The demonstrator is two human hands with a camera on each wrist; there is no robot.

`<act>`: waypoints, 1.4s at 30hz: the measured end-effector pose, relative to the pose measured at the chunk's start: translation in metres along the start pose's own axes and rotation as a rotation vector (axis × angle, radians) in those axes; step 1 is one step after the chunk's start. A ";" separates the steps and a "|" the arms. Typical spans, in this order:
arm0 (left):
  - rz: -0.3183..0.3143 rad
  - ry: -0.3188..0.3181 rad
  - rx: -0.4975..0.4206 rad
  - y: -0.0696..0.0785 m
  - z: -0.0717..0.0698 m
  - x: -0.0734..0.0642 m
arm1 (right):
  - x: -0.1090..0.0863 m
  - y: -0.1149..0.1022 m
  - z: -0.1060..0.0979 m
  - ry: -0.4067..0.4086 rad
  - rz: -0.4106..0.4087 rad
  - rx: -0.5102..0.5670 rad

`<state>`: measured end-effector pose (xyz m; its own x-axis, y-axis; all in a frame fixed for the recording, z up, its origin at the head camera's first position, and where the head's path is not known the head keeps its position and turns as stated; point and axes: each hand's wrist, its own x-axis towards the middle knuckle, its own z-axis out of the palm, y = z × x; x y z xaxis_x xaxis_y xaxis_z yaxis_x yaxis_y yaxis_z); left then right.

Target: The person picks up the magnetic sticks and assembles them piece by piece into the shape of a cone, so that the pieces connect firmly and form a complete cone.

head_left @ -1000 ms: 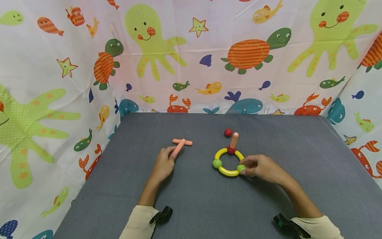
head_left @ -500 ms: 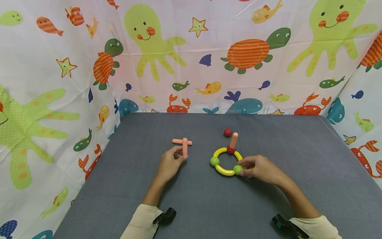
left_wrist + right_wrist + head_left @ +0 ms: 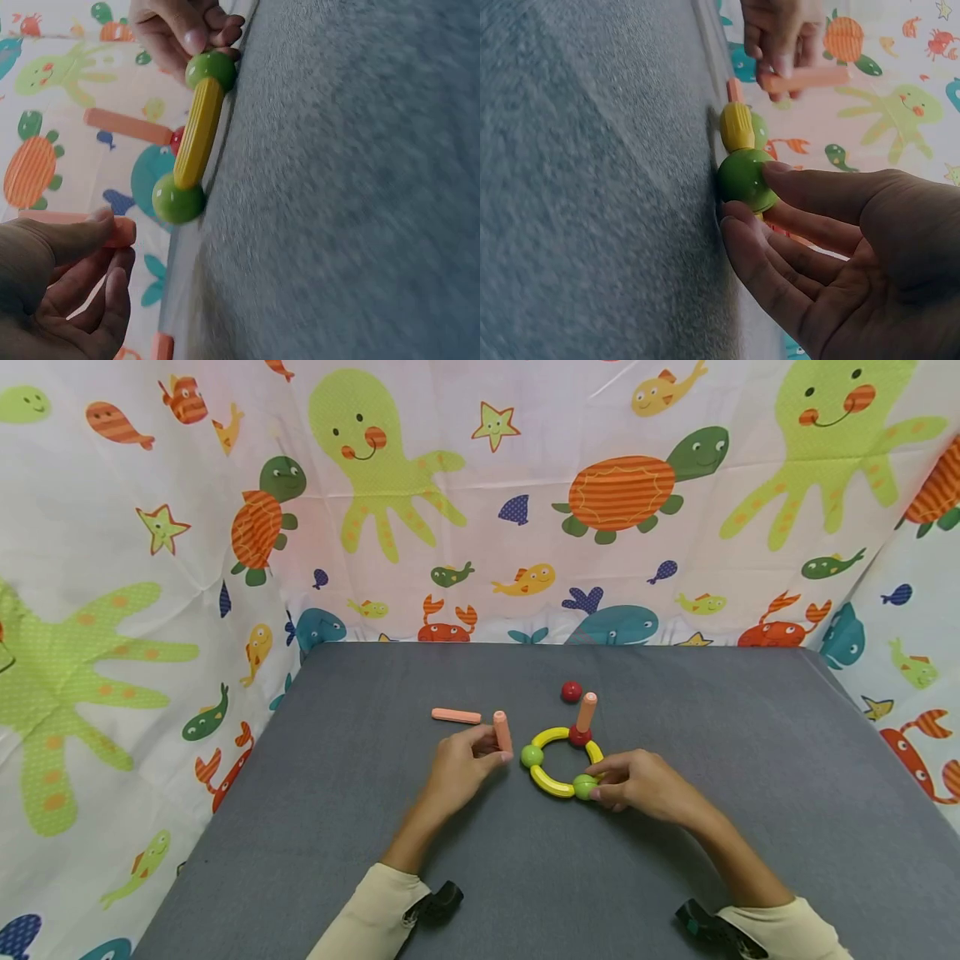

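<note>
In the head view my left hand (image 3: 461,768) pinches a salmon-pink stick (image 3: 502,732) between thumb and fingers, nearly upright, just left of a ring. Curved yellow pieces (image 3: 551,782) and balls form this ring on the table. My right hand (image 3: 648,785) pinches its near green ball (image 3: 584,787), also clear in the right wrist view, where thumb and fingertips touch it. Another green ball (image 3: 532,756) sits at the ring's left, close to the held stick but apart from it. From the red ball (image 3: 580,737) at the back rises a second pink stick (image 3: 588,712).
A third pink stick (image 3: 456,716) lies on the grey table (image 3: 375,693) beyond my left hand. Behind the ring rests a loose red ball (image 3: 572,692). A cloth printed with sea animals (image 3: 420,602) hangs along the table's back and sides.
My left hand has moved right, toward the ring, and turned the pink stick from slanted to nearly upright. The ring has shifted and turned slightly left under my right hand.
</note>
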<state>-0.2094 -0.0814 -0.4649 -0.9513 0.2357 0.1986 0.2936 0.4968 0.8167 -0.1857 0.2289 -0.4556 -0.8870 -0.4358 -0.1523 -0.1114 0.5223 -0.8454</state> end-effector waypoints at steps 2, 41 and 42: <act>0.023 -0.002 -0.001 0.003 0.004 0.003 | 0.001 -0.001 0.002 0.004 0.000 0.006; 0.038 -0.027 -0.035 0.011 0.035 0.028 | 0.005 -0.004 0.011 -0.013 -0.003 -0.014; 0.037 -0.027 -0.036 0.011 0.035 0.028 | 0.005 -0.004 0.011 -0.010 -0.007 -0.015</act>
<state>-0.2292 -0.0403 -0.4694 -0.9369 0.2760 0.2146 0.3243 0.4572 0.8281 -0.1846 0.2167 -0.4583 -0.8815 -0.4473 -0.1515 -0.1246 0.5298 -0.8389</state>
